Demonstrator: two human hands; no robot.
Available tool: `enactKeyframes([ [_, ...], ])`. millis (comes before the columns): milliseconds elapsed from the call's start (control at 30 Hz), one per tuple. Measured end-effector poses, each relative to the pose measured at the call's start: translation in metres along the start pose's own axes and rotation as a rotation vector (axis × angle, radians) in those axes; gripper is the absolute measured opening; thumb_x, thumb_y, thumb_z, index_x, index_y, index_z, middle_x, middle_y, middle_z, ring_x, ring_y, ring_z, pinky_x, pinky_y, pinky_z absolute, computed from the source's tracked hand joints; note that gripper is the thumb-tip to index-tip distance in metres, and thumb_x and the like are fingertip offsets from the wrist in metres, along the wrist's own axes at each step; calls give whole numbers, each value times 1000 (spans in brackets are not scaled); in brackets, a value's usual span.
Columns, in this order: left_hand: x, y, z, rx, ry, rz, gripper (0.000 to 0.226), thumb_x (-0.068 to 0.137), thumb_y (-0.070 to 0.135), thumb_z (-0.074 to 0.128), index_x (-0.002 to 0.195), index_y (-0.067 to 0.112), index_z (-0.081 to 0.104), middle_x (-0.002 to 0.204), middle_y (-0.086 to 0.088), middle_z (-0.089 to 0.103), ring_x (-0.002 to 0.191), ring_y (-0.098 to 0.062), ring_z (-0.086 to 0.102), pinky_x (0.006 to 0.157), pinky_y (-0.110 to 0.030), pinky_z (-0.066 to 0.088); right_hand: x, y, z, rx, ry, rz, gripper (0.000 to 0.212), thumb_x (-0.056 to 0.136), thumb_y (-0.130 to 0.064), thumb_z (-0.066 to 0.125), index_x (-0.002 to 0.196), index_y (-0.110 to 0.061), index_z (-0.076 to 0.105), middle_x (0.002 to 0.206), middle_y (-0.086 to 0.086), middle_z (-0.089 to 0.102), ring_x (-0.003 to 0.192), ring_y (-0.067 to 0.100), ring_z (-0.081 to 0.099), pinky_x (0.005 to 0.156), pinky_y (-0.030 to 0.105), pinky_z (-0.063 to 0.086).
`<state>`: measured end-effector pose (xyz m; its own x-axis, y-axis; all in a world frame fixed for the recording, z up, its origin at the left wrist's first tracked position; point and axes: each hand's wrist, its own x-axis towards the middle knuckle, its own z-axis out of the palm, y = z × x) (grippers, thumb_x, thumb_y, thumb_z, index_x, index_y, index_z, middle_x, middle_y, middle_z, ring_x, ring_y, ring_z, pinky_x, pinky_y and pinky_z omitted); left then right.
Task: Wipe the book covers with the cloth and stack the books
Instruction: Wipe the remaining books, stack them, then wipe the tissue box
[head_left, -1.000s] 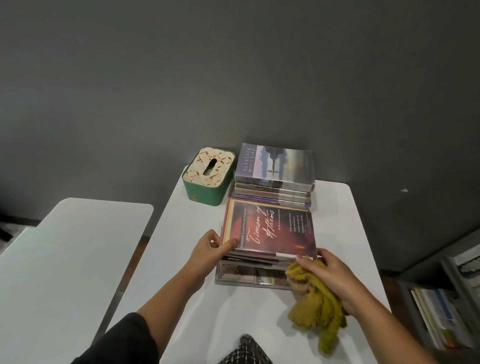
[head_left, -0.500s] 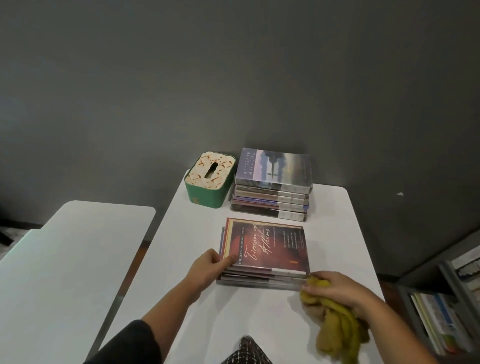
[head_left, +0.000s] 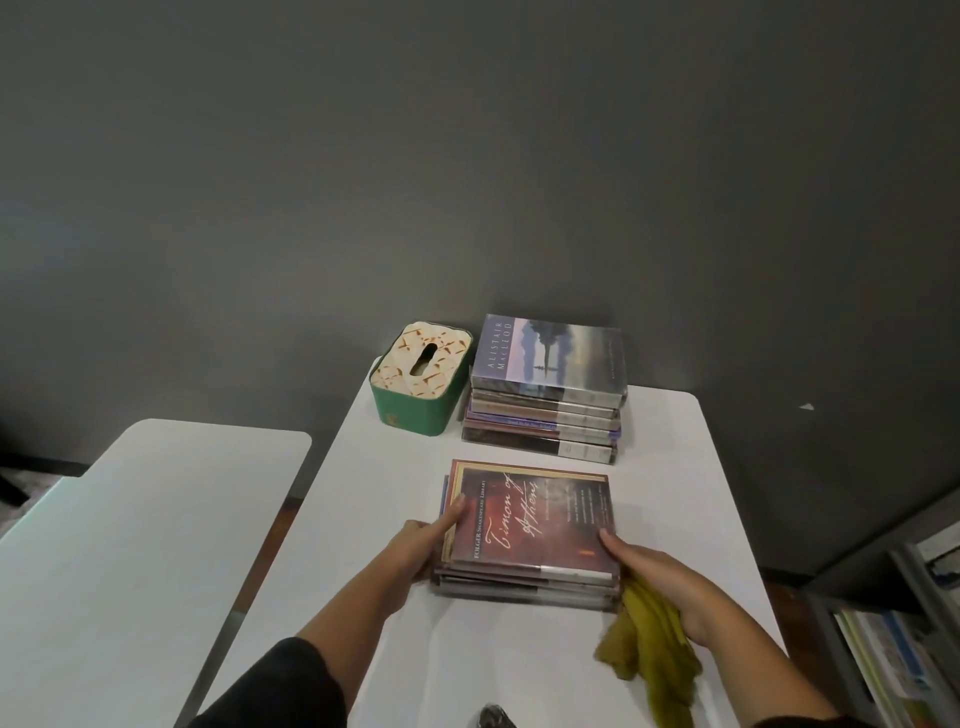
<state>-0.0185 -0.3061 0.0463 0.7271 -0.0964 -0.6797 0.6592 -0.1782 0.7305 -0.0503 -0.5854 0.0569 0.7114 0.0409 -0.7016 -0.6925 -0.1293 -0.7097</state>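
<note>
Fingers (head_left: 457, 506) bracing book stack (head_left: 530, 525), cloth (head_left: 644, 644) held

1. We see dim, even room light; the matte dark grey wall (head_left: 467, 156) falls off into gloom toward the corners.
2. The glossy white rectangular worktop (head_left: 395, 493) is the brightest surface, with soft shadows beside the stacked books.
3. Wide-angle distortion bends the edges, and detail looks soft throughout.

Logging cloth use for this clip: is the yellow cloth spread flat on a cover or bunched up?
Bunched up. The yellow cloth hangs crumpled from the right hand beside the near book stack, not on any cover.
</note>
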Motion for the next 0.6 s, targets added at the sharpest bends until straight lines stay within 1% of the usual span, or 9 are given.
enactKeyframes([
  [67,0,6,-1,-17,-46,-7,75,65,72,50,108,12,66,98,-5,73,90,-20,68,70,-24,51,3,-3,3,-3,1,-11,64,66,-54,67,113,-11,63,98,10,73,93,27,69,85,38,55],
  [133,0,8,-2,-49,-47,-16,68,66,67,54,104,12,66,96,-6,73,88,-20,67,72,-25,51,5,-5,3,24,-8,3,65,65,-51,70,113,-9,63,99,11,72,93,28,69,86,39,54],
  [233,1,8,0,-115,-53,-21,63,64,59,63,103,9,66,92,-7,75,87,-21,69,72,-26,52,7,-4,-1,105,-19,52,64,66,-49,71,113,-6,64,102,16,71,95,32,68,90,43,52],
  [333,2,10,5,-142,-89,-23,63,65,57,65,105,8,66,93,-7,75,91,-22,69,73,-27,51,8,-3,-7,137,-19,104,67,64,-52,71,111,-4,66,104,19,70,98,34,66,95,45,48],
  [400,3,14,8,-168,-115,-18,57,72,53,64,106,8,66,95,-8,75,92,-24,70,77,-30,53,9,-2,-7,160,-30,134,71,62,-52,72,112,-3,65,106,20,69,101,36,65,98,47,46],
  [433,3,16,9,-185,-128,-16,56,74,51,64,108,7,66,98,-10,74,94,-26,70,82,-32,54,9,-2,-6,178,-39,143,71,62,-52,72,113,-2,65,107,20,68,102,37,64,98,47,46],
  [500,3,18,9,-195,-144,-2,59,72,50,64,111,6,65,102,-12,73,98,-29,69,91,-36,52,7,-1,-3,201,-46,147,70,64,-51,71,114,-2,64,107,21,68,101,37,64,97,47,47],
  [600,2,18,10,-222,-147,22,59,72,47,63,114,6,65,104,-12,73,100,-29,68,97,-38,49,-4,-13,-5,207,-63,108,63,71,-48,66,114,-2,63,106,22,68,100,38,65,91,45,50],
])
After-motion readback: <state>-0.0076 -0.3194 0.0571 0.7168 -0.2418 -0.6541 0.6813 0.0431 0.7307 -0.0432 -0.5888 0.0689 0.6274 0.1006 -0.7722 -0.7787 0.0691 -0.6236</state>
